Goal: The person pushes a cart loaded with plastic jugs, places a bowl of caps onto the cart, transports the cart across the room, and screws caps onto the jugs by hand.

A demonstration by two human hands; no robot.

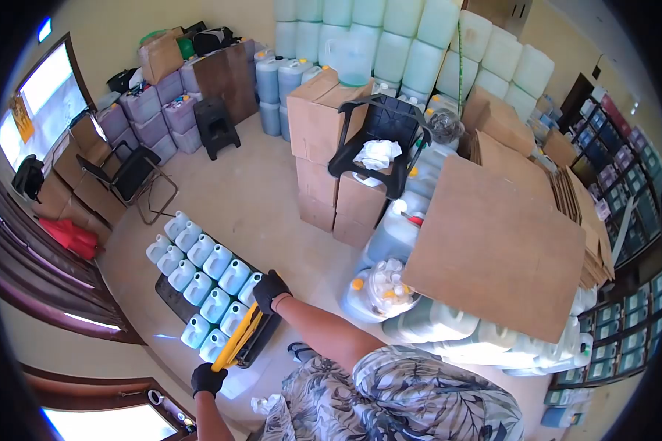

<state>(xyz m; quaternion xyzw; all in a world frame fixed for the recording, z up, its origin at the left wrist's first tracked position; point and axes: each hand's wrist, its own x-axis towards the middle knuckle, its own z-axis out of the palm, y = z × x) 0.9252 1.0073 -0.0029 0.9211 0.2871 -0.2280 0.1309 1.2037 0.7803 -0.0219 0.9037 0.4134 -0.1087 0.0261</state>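
Observation:
Before me stands a flat trolley (175, 300) with a dark deck and a yellow push handle (237, 336). Rows of open-topped pale jugs (214, 303) with bluish-green tints stand upright on it. My left hand (210, 380), in a black glove, is closed around the near lower end of the handle. Near its upper end, my right hand (271, 291), gloved in black too, is closed on the handle, beside the closest jugs. The gloves hide the fingers' exact grip.
To the right are large jerrycans (390, 239) and a wide brown board (496, 246) lying over containers. A black chair (381, 136) rests on stacked cartons (318, 121). A folding chair (131, 173) and black stool (215, 126) stand farther left. Containers (408, 66) line the back wall.

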